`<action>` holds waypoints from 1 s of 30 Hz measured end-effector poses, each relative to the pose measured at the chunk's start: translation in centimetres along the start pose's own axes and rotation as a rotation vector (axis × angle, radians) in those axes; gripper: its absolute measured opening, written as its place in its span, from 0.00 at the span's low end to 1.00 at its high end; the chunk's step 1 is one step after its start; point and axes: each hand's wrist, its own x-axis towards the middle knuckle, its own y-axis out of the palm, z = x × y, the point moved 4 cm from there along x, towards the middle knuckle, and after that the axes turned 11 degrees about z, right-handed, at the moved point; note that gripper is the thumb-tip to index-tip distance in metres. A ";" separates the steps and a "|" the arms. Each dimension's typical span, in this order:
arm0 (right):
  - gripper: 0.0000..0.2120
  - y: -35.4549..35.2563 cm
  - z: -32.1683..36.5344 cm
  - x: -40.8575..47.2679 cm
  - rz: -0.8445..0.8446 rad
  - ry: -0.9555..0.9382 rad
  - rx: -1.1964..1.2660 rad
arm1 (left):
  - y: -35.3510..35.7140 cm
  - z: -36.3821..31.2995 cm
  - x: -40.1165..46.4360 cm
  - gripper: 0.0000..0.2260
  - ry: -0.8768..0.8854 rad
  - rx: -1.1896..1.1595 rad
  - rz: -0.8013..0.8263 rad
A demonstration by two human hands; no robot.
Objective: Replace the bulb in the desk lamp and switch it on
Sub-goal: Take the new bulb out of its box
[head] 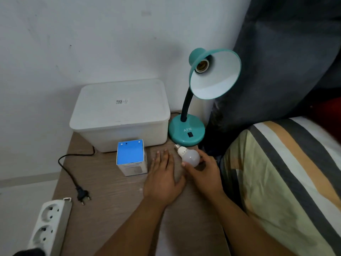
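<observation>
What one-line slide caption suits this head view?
Right hand holds a bulb below the teal lamp with its empty socket; plug lies unplugged.

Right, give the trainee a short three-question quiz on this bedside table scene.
1. True or false: the socket inside the teal desk lamp shade holds a bulb.
2. Which of the hands grips the white frosted bulb: A) left hand B) right hand
3. Fill in: the black two-pin plug lies on the wooden table, ____ the white power strip.

Key
1. False, the socket is empty.
2. B; the left hand rests flat on the table beside the small blue-topped cardboard box.
3. Unplugged from.
</observation>
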 end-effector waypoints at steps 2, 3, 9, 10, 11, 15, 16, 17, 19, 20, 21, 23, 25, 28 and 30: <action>0.26 0.1 0.0 0.2 -0.002 0.001 0.002 | 0.1 0.0 0.0 0.42 -0.002 -0.009 0.002; 0.26 0.1 0.0 0.3 -0.007 0.004 0.006 | 0.1 0.1 0.0 0.42 -0.002 -0.012 0.003; 0.36 0.4 -0.3 0.5 0.006 0.026 0.014 | 0.2 0.2 0.0 0.43 0.002 -0.018 0.008; 0.37 0.4 -0.2 0.4 0.006 0.027 0.018 | 0.2 0.2 0.0 0.43 0.002 -0.018 0.006; 0.37 0.4 -0.2 0.4 0.008 0.027 0.017 | 0.3 0.2 0.1 0.43 0.003 -0.016 0.003; 0.35 0.3 0.0 0.4 0.008 0.035 0.012 | 0.3 0.3 0.1 0.43 0.003 -0.008 0.002; 0.34 0.2 0.0 0.3 0.005 0.034 0.014 | 0.4 0.3 0.2 0.43 0.003 -0.008 0.005; 0.35 0.2 0.0 0.3 0.003 0.035 0.015 | 0.4 0.3 0.2 0.43 0.002 -0.008 0.006; 0.35 0.1 0.0 0.2 0.006 0.043 0.023 | 0.4 0.3 0.2 0.43 -0.001 -0.009 0.003; 0.35 0.0 0.0 0.2 0.008 0.045 0.027 | 0.3 0.3 0.2 0.43 0.000 -0.011 0.003; 0.35 0.0 0.0 0.2 0.009 0.043 0.027 | 0.3 0.3 0.1 0.43 0.001 -0.015 0.006; 0.36 -0.2 0.0 0.2 0.009 0.035 0.018 | 0.3 0.3 0.1 0.43 0.004 -0.027 0.015; 0.39 -0.3 0.0 0.0 0.011 0.046 0.014 | 0.3 0.3 0.0 0.42 0.011 -0.034 0.022; 0.42 -0.7 0.1 -0.4 0.016 0.055 0.036 | 0.1 0.3 -0.5 0.40 0.013 -0.058 0.028; 0.41 -0.9 0.6 -1.0 0.011 0.039 0.028 | 0.1 0.3 -1.3 0.40 0.018 -0.073 0.032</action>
